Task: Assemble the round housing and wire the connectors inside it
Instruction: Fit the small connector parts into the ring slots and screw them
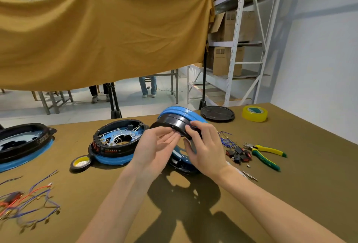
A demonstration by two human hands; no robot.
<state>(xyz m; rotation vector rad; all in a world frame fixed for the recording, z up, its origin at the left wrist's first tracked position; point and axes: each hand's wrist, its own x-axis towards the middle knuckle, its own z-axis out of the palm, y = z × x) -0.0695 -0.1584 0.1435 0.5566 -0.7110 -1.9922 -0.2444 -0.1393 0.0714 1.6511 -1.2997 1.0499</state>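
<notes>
A round black housing (174,121) with a blue film-wrapped rim is tilted on edge at the table's middle, its lower edge on the table. My right hand (205,146) grips its black wall from the right, fingers curled over the rim. My left hand (158,146) lies against the housing's near side with fingers straight, fingertips touching the wall. A second round housing (118,142) lies flat to the left, open, with white wires and red connectors inside. Small black and red connectors (239,153) with blue wires lie to the right.
Yellow-green pliers (267,154) lie at the right. A yellow tape roll (254,114) and a black lid (218,114) sit at the far right. A small tape roll (81,163), a third housing (23,142) and loose wires (29,204) lie left.
</notes>
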